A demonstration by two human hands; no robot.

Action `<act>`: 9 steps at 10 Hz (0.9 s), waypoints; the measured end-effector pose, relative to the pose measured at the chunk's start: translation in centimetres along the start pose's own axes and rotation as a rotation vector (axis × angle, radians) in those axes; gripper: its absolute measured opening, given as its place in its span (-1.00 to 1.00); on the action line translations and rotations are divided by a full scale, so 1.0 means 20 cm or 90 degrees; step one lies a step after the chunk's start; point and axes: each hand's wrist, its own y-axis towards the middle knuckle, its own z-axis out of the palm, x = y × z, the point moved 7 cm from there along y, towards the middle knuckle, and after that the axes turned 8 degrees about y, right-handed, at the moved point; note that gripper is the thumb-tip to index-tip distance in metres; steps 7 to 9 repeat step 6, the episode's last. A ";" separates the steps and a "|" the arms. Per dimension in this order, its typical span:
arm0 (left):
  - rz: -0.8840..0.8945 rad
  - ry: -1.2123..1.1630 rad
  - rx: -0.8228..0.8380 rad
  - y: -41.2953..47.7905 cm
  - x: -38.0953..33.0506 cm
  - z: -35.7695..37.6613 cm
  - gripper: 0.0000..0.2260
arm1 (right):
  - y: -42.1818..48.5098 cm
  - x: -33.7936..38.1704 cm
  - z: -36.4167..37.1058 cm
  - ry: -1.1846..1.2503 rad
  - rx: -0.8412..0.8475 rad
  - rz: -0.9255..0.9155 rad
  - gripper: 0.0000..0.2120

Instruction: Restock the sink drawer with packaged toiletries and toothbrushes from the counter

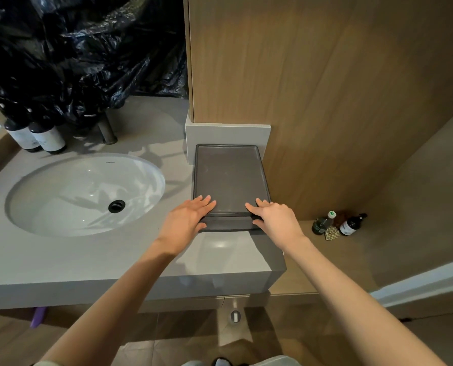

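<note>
A dark grey box-like drawer unit [230,178] with a flat lid sits on the grey counter [114,254] to the right of the sink. My left hand [187,220] lies on its near left corner, fingers straight on the lid and thumb at the front edge. My right hand [273,217] holds the near right corner, fingers on top and thumb against the front face. The front panel [229,224] sits slightly out from the lid edge. No packaged toiletries or toothbrushes show on the counter.
A white oval sink [85,194] takes up the counter's left. Two dark labelled bottles [35,137] and a tap base [108,132] stand behind it under black plastic sheeting [83,54]. A wooden wall panel [325,101] rises behind the box. Bottles [339,224] stand on the floor ledge at right.
</note>
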 end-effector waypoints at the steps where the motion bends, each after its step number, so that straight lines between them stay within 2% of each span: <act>1: -0.011 -0.004 -0.038 0.00 0.00 -0.01 -0.51 | 0.01 0.00 0.01 -0.005 -0.031 0.003 -0.56; 4: -0.027 0.037 -0.028 0.01 -0.03 -0.05 -0.50 | -0.04 0.00 0.02 0.060 -0.079 0.045 -0.57; 5: 0.002 0.096 0.006 0.01 -0.06 -0.05 -0.42 | -0.06 0.00 0.03 0.134 -0.067 0.014 -0.52; 6: 0.020 0.037 -0.059 -0.09 -0.08 -0.10 -0.50 | -0.13 -0.02 0.00 0.380 -0.025 0.021 -0.48; 9: 0.020 0.037 -0.059 -0.09 -0.08 -0.10 -0.50 | -0.13 -0.02 0.00 0.380 -0.025 0.021 -0.48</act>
